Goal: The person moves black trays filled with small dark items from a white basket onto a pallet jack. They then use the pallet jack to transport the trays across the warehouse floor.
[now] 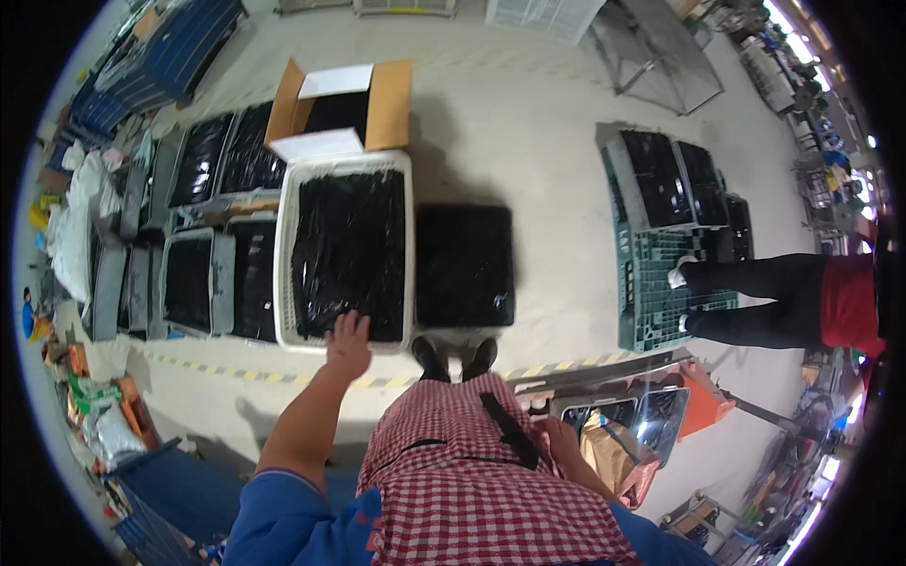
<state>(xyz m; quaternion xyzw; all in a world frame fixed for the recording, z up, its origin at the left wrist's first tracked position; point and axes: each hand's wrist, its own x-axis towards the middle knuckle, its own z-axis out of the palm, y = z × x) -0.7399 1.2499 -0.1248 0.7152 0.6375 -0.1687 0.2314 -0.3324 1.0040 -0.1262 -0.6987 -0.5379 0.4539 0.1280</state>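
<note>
My left hand (pixel 349 341) reaches over the near rim of a large white plastic crate (pixel 410 255). Its fingers are stretched out and rest on or just above the wrinkled black plastic sheeting (pixel 347 250) that fills the crate. What lies under the sheeting is hidden. Beside the crate, to the right, a black square-topped container (pixel 464 266) stands on the floor, just beyond my feet. My right hand (pixel 562 441) hangs low by the side of my red checked apron, and its fingers cannot be made out.
An open cardboard box (pixel 389 106) stands beyond the crate. Grey bins (pixel 223 283) with black plastic stand at left. On the right, a green pallet (pixel 651 274) bears black-covered bins, and a person (pixel 793 302) stands at it. A bin with a golden-brown bag (pixel 609 448) lies near my right.
</note>
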